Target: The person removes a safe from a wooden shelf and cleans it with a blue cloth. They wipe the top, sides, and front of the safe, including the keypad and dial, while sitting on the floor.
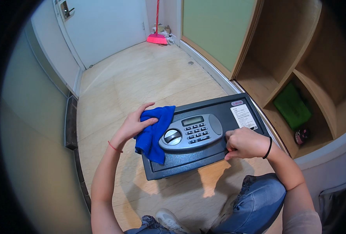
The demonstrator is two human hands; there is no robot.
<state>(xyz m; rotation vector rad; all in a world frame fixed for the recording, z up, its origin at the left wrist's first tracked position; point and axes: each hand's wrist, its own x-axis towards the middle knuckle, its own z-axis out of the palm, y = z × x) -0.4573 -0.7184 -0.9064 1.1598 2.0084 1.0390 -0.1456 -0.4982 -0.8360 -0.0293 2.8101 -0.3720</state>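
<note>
A dark grey electronic safe [187, 163] sits before me, its door side facing up. The door carries a silver panel with a round knob [173, 137], a keypad [197, 133] and a small display [192, 120]. My left hand [136, 121] holds a blue cloth [155, 131], which drapes over the safe's left end and touches the panel beside the knob. At the near right edge of the safe, my right hand [244, 144] is curled, its thumb low against the rim; the corner beneath it is hidden. A white label [243, 116] with writing lies just beyond that hand.
To the right stands a wooden cabinet [284, 73] holding a green object [293, 105] and a dark container [301, 136]. A red broom [157, 38] leans near crumpled litter [162, 29] by the white door [105, 29]. A frosted panel [41, 117] bounds the left side.
</note>
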